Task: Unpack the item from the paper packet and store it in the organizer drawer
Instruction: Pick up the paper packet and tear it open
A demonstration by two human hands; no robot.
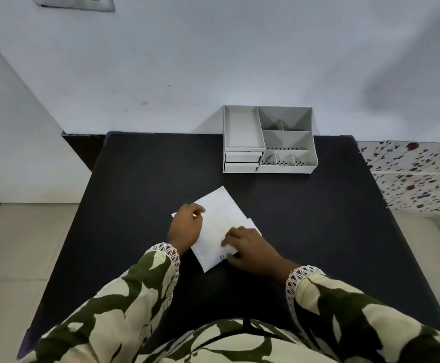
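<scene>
A white paper packet [220, 221] lies flat on the black table [140, 184], turned at an angle. My left hand [186, 226] rests on its left edge with fingers curled down on the paper. My right hand [250, 248] grips the packet's near right corner, where a flap sticks out to the right. What the packet holds is hidden. The white organizer [268, 140] stands at the table's far edge against the wall, with two shut drawers [242, 162] at its front left and open compartments on the right.
A pale blue wall rises behind the table. A floral cloth surface [418, 174] lies to the right, beige floor tiles [17, 244] to the left. My patterned sleeves fill the bottom of the view.
</scene>
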